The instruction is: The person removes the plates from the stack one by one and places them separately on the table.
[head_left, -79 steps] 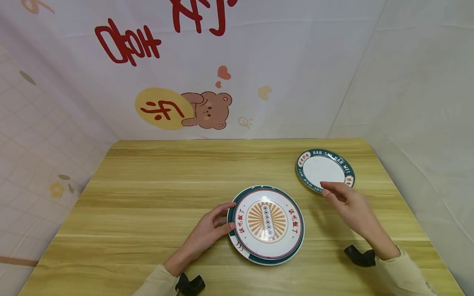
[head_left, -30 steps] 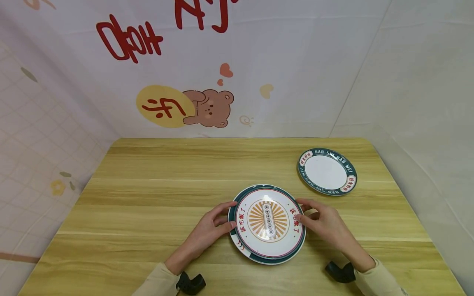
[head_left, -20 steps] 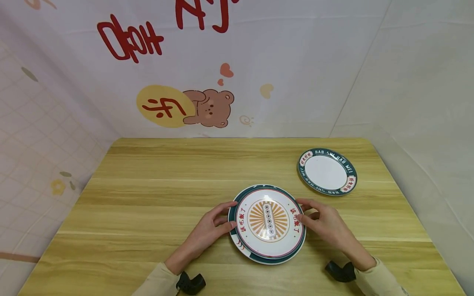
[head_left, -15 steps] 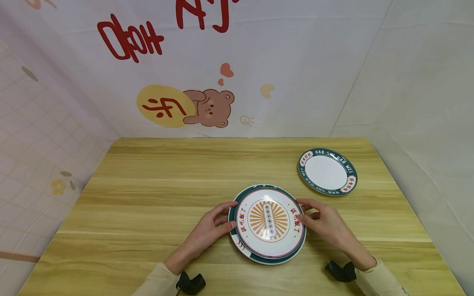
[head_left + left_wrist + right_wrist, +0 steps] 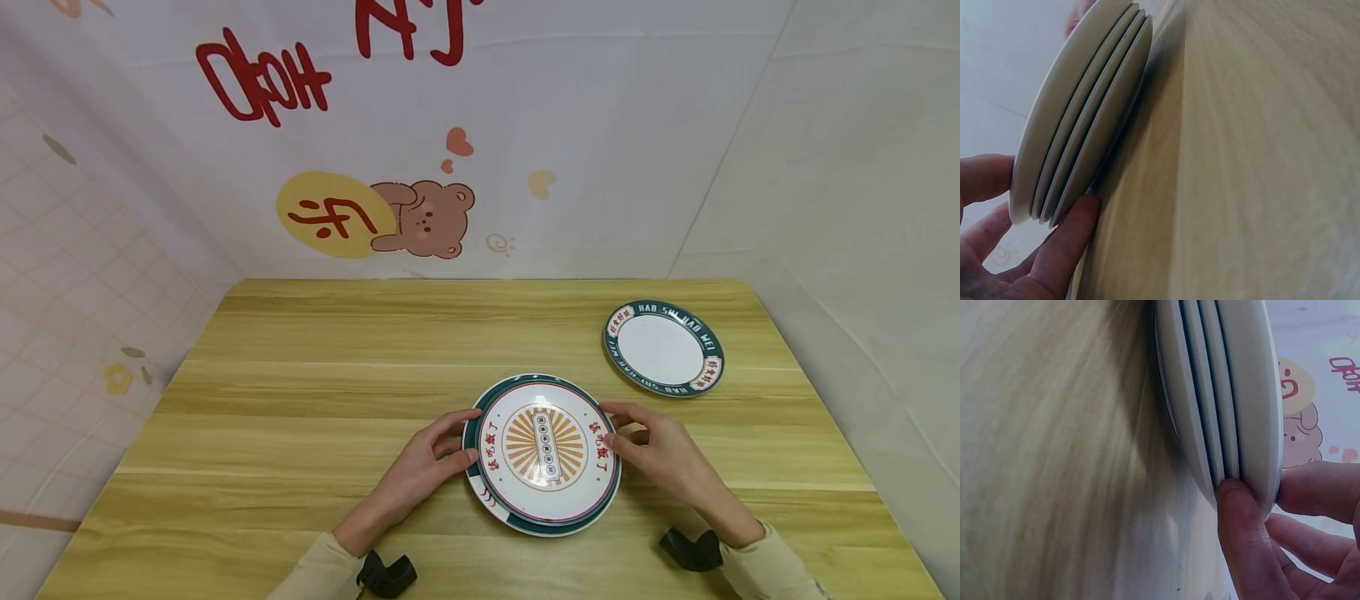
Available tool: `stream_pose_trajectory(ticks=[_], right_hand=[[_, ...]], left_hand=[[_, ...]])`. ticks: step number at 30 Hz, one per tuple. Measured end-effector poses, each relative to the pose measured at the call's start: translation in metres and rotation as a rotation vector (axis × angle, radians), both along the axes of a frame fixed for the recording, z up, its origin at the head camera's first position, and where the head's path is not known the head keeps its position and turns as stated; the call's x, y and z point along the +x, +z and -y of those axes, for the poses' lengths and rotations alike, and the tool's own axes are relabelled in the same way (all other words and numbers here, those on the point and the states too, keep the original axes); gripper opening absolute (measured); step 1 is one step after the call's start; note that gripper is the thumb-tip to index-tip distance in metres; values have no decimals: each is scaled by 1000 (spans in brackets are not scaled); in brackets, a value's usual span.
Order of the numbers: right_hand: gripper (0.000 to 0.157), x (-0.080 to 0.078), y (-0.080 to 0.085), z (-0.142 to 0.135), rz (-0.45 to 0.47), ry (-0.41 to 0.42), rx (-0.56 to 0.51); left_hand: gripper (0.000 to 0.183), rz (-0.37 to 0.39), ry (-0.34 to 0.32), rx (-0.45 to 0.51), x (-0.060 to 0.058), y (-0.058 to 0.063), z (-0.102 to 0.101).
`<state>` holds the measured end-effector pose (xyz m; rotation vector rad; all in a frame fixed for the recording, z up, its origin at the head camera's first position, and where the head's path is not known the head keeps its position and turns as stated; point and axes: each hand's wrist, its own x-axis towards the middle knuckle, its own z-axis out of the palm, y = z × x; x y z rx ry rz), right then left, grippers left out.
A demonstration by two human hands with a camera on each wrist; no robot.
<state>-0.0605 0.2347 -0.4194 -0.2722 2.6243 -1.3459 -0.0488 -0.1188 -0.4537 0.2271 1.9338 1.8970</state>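
Observation:
A stack of several plates (image 5: 543,492) sits on the table near its front, topped by a white plate with an orange sunburst and red characters. Wider green-rimmed plates show beneath it. My left hand (image 5: 420,467) grips the stack's left edge, its thumb at the top rim. In the left wrist view, a finger (image 5: 1079,225) reaches low beside the bottom plate. Opposite, my right hand (image 5: 663,450) grips the right edge between thumb and fingers. The right wrist view has one fingertip (image 5: 1235,494) against the lower rims and another digit at the top plate (image 5: 1254,406).
Behind and to the right lies a single green-rimmed plate (image 5: 660,350) with a white centre. The wooden table (image 5: 315,400) meets a white printed curtain (image 5: 585,125) at its back edge. Black wrist mounts (image 5: 386,575) hang at both sleeves.
From near the single green-rimmed plate, my right hand has moved left and forward to the stack's right edge. My left hand has kept its place. Over the last second, both hands and plates look still.

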Motion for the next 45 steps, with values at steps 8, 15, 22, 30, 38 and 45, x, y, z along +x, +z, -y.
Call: stream_pose_trajectory(ticks=[8,15,22,30,38,45], right_hand=[[44,1,0,0,-4,-2,4],[44,1,0,0,-26,-7,4],[45,2,0,1,-3,-23,-25],[46,3,-2,-1,-35,-28,8],[38,3,-3,-5,-29,-76,45],[37,3,-1,-9,92,-115,-7]], left_hand=[[57,-7,4,-8,1,1,0],[53,-124,-5,-94,3,1,-2],[48,-257,-4,-252,2,0,-1],[45,-273,-11,-337,3,3,-1],[37,-265,-10,-348,4,5,-3],[38,-246,-6,-356,4,4,-3]])
